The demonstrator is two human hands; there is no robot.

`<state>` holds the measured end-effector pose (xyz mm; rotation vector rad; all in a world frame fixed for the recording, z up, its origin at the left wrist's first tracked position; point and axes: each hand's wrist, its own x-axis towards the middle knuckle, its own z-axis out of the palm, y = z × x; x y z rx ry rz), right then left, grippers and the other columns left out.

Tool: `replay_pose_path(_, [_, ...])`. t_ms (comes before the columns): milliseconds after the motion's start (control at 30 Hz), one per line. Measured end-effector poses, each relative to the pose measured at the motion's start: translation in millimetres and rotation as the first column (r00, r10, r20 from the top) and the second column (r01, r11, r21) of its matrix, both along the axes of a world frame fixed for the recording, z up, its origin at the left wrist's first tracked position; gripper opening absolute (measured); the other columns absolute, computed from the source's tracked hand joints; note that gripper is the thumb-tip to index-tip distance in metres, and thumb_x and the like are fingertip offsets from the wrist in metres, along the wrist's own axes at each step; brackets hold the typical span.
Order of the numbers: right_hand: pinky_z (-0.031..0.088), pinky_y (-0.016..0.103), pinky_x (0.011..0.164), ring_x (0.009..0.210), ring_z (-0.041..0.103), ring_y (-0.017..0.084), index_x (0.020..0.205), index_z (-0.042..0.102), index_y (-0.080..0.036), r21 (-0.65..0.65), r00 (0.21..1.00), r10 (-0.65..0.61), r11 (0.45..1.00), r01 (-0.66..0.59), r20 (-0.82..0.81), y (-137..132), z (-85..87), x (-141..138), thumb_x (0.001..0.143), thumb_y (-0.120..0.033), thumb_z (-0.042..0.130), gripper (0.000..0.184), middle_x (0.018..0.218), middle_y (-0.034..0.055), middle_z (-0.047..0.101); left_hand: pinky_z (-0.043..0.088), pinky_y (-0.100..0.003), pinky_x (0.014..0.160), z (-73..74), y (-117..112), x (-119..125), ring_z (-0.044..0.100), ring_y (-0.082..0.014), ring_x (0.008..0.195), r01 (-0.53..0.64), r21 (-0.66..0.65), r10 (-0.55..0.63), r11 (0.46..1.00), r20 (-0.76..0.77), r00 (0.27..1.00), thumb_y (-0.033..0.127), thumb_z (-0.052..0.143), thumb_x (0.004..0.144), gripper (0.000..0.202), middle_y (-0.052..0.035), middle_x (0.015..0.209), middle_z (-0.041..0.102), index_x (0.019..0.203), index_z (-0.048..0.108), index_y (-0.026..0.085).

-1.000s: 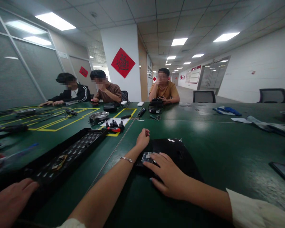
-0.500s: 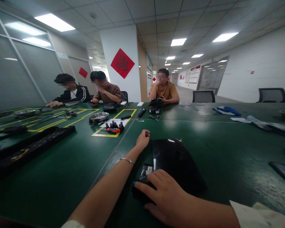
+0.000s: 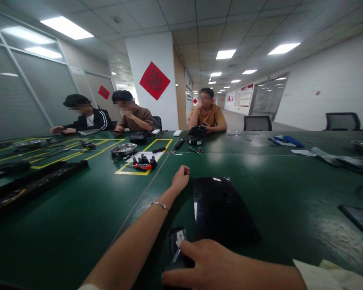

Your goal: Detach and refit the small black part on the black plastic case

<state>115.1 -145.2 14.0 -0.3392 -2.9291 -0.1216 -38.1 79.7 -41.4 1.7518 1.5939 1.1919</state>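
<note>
My left arm stretches forward over the green table [image 3: 278, 189], and my left hand [image 3: 181, 178] is curled into a loose fist at the far left corner of a flat glossy black panel [image 3: 220, 209]. My right hand [image 3: 207, 268] lies near the bottom edge. Its fingers press flat on a small dark packet with a white label [image 3: 177, 243], just left of the panel's near end. The packet lies between my two forearms.
A long black tray [image 3: 33, 185] lies at the left. A metal bowl [image 3: 123, 150] and a red-handled tool with black bits [image 3: 142, 163] sit in a yellow-taped area. Three people sit across the table. A dark tablet [image 3: 358, 217] lies at the right, cloths [image 3: 339, 159] farther back.
My right hand has slid the small packet toward me along the panel's left side. The long black tray moved left, and another person's hands left the view. My left hand stayed put.
</note>
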Motion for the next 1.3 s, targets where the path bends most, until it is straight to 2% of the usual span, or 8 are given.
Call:
replay_pose_path(467, [0.028, 0.023, 0.041, 0.061, 0.054, 0.016, 0.113, 0.046, -0.031, 0.044, 0.993, -0.017, 0.999, 0.013, 0.113, -6, 13.9, 4, 0.089, -0.041, 0.043, 0.027, 0.092, 0.0043, 0.055, 0.04, -0.023, 0.07, 3.2, -4, 2, 0.053, -0.0104, 0.072, 0.003, 0.035, -0.002, 0.999, -0.038, 0.999, -0.002, 0.046, 0.067, 0.035, 0.002, 0.079, 0.058, 0.094, 0.047, 0.02])
replay_pose_path(567, [0.028, 0.024, 0.04, 0.058, 0.056, 0.014, 0.107, 0.05, -0.019, -0.017, 0.994, 0.009, 1.0, -0.007, 0.109, -7, 24.6, 5, 0.089, -0.033, 0.046, 0.023, 0.087, 0.0032, 0.06, 0.04, -0.023, 0.07, 3.3, -4, 2, 0.053, -0.0102, 0.072, 0.002, 0.032, -0.001, 0.999, -0.042, 0.999, -0.001, 0.046, 0.067, 0.035, 0.002, 0.079, 0.057, 0.094, 0.047, 0.02])
replay_pose_path(667, [0.037, 0.023, 0.047, 0.064, 0.059, 0.014, 0.104, 0.053, -0.014, -0.195, 0.995, -0.095, 0.976, 0.097, 0.017, -5, 36.0, 8, 0.083, -0.039, 0.053, 0.032, 0.089, 0.0045, 0.063, 0.04, -0.023, 0.07, 3.2, -4, 2, 0.052, -0.0106, 0.074, -0.011, 0.038, 0.014, 0.999, -0.065, 0.998, 0.0, 0.047, 0.067, 0.035, 0.0009, 0.082, 0.056, 0.095, 0.047, 0.02])
replay_pose_path(767, [0.044, 0.023, 0.058, 0.069, 0.059, 0.014, 0.096, 0.057, -0.017, -0.531, 0.944, -0.295, 0.829, 0.175, -0.149, 6, 44.7, 13, 0.081, -0.038, 0.054, 0.026, 0.086, 0.0031, 0.064, 0.04, -0.023, 0.07, 2.5, -3, 2, 0.051, -0.0112, 0.076, -0.032, 0.063, 0.038, 0.997, -0.084, 0.996, 0.0, 0.045, 0.066, 0.035, -0.001, 0.087, 0.054, 0.095, 0.048, 0.018])
replay_pose_path(900, [0.04, 0.018, 0.04, 0.046, 0.05, 0.007, 0.093, 0.053, -0.016, -0.913, 0.761, -0.623, 0.395, 0.105, -0.182, 38, 50.9, 23, 0.085, -0.045, 0.044, 0.031, 0.07, -0.0006, 0.058, 0.04, -0.023, 0.071, 1.0, -1, 1, 0.05, -0.0107, 0.075, -0.029, 0.086, 0.037, 0.996, -0.084, 0.996, -0.001, 0.044, 0.065, 0.034, -0.0014, 0.088, 0.052, 0.093, 0.048, 0.018])
replay_pose_path(967, [0.033, 0.016, 0.032, 0.037, 0.044, 0.006, 0.092, 0.052, -0.015, -0.962, 0.652, -0.74, 0.265, 0.06, -0.163, 56, 53.0, 30, 0.082, -0.051, 0.045, 0.037, 0.061, -0.0028, 0.054, 0.04, -0.023, 0.07, 0.2, -1, 2, 0.049, -0.0102, 0.074, -0.024, 0.08, 0.03, 0.996, -0.075, 0.997, 0.0, 0.045, 0.065, 0.034, -0.0009, 0.088, 0.052, 0.094, 0.048, 0.018])
replay_pose_path(1133, [0.024, 0.014, 0.027, 0.032, 0.036, 0.004, 0.084, 0.051, -0.016, -0.966, 0.372, -0.892, 0.249, -0.066, -0.255, 92, 55.5, 49, 0.075, -0.048, 0.052, 0.033, 0.053, -0.0061, 0.046, 0.039, -0.022, 0.066, -0.4, -1, 2, 0.048, -0.0095, 0.071, -0.023, 0.083, 0.026, 0.996, -0.036, 0.999, 0.0, 0.046, 0.065, 0.037, -0.0004, 0.087, 0.052, 0.096, 0.046, 0.018])
replay_pose_path(1300, [0.017, 0.015, 0.027, 0.03, 0.031, 0.003, 0.08, 0.053, -0.016, -0.978, 0.32, -0.928, 0.206, 0.017, -0.19, 109, 46.2, 61, 0.075, -0.044, 0.051, 0.029, 0.049, -0.0066, 0.044, 0.038, -0.021, 0.065, 0.9, -3, 2, 0.05, -0.0093, 0.073, -0.003, 0.061, 0.005, 0.998, -0.026, 1.0, -0.001, 0.046, 0.064, 0.037, 0.0008, 0.085, 0.053, 0.096, 0.046, 0.019])
